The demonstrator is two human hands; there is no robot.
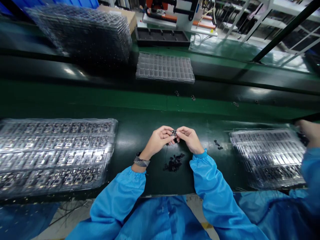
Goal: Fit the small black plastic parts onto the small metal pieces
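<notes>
My left hand point(162, 137) and my right hand point(188, 137) meet over the green work surface, fingertips pinched together. Between them is a small dark electronic part point(174, 132) with shiny bits; the fingers cover most of it, so its exact kind is unclear. Both hands are closed on it. Just below them on the surface lies a loose pile of small black parts point(173, 162). A few more black pieces point(218, 144) lie to the right of my right hand.
A clear plastic tray point(111, 140) of small circuit boards stands at left, stacked trays point(268, 153) at right beside a co-worker's hand point(310, 132). An empty-looking clear tray point(165, 68), a black compartment tray point(162, 37) and a tall tray stack point(92, 36) are farther back. Small parts point(193, 97) dot the conveyor.
</notes>
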